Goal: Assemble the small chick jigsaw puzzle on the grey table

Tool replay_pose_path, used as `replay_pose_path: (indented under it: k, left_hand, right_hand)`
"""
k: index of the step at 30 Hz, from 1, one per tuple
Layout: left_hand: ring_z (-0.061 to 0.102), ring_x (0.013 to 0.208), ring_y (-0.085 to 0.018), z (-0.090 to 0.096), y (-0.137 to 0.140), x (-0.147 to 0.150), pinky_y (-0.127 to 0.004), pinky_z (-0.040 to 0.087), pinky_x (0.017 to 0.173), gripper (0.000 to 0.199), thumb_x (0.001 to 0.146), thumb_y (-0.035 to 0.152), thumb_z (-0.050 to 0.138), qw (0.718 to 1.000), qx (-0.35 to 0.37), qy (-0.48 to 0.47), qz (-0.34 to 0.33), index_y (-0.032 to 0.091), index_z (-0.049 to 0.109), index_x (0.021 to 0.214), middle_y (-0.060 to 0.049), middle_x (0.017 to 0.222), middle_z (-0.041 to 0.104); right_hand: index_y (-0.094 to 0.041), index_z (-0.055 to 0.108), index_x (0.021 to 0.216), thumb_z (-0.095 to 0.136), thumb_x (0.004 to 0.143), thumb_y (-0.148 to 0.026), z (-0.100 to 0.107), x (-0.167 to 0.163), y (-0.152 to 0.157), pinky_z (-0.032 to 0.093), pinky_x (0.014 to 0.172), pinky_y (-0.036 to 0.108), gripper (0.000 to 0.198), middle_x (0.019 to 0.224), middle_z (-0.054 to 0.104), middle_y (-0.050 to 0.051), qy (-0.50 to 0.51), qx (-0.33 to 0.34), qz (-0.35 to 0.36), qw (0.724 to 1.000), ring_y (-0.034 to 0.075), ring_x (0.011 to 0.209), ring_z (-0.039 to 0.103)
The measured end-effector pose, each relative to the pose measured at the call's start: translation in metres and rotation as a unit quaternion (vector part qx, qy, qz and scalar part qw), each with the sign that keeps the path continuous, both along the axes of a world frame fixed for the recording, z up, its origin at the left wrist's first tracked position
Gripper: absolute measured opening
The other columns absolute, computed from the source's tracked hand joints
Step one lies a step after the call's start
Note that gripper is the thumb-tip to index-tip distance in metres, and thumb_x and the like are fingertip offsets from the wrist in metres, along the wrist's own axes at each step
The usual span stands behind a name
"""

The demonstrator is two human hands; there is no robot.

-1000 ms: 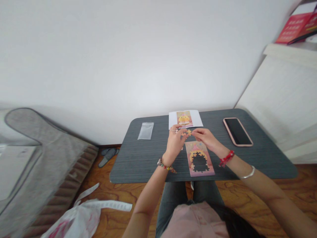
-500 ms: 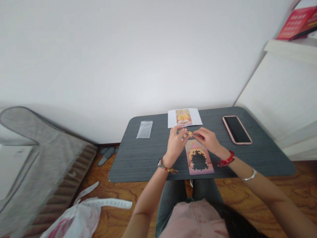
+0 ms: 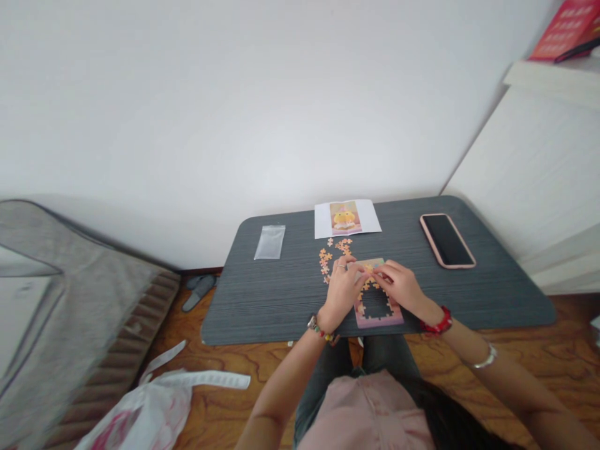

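The puzzle lies flat under both hands, its upper part beneath the fingertips and its dark, jagged opening just nearer the body. The left hand comes in from one side and the right hand from the other, thumbs and fingers drawn together and nearly meeting; whether either one grips a piece cannot be made out. For fine work here, light fingertips seem best: one hand steadying the border, the other turning a piece until knobs face notches, then pressing straight down so that the neighbours do not lift.

The puzzle looks like thin, stiff card, pinkish at the border and yellow around the gap. Loose pieces, small, flat and knobbed, lie scattered beyond and beside the left hand. Past both hands is a white paper sheet, creased, with a yellow figure printed on it. A clear, limp plastic bag rests well out to the left hand's side; a smooth phone in a pink case lies beyond the right hand. Under everything is the dark, fine-streaked table with rounded corners.
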State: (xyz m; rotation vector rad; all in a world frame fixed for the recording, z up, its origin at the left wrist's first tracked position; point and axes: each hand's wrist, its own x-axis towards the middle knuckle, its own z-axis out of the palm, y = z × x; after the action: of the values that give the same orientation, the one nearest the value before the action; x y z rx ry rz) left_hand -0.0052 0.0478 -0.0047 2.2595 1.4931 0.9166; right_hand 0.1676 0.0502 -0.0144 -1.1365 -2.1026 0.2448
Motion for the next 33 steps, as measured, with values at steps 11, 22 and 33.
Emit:
replay_pose_path:
  k: [11,22,33]
  left_hand:
    - [0.045,0.106,-0.022,-0.005,-0.007,-0.001,-0.038,0.042,0.091,0.010,0.078,0.024,0.061,0.998,-0.005,0.058,-0.031,0.020,0.061,0.086,-0.007,0.110,0.047]
    - [0.048,0.103,-0.021,-0.006,-0.009,0.008,-0.039,0.038,0.095,0.010,0.081,0.022,0.055,0.990,0.002,0.130,-0.050,0.018,0.064,0.085,-0.008,0.101,0.054]
    - [0.047,0.105,-0.021,-0.011,-0.010,0.010,-0.039,0.038,0.095,0.012,0.083,0.019,0.052,0.989,0.002,0.142,-0.045,0.016,0.063,0.081,-0.008,0.098,0.057]
  right_hand:
    - [-0.017,0.064,0.080,0.046,0.088,-0.032,-0.009,0.017,0.001,0.046,0.064,0.026,0.024,0.075,0.059,0.005,-0.031,-0.099,0.085,0.991,0.015,0.069,0.057]
    - [-0.018,0.065,0.085,0.046,0.087,-0.027,-0.018,0.020,0.005,0.048,0.073,0.029,0.021,0.085,0.062,0.007,-0.107,-0.135,0.109,0.979,0.017,0.080,0.059]
    - [-0.017,0.064,0.086,0.045,0.087,-0.024,-0.021,0.023,-0.002,0.049,0.074,0.033,0.020,0.087,0.062,0.009,-0.123,-0.100,0.081,0.984,0.020,0.082,0.059]
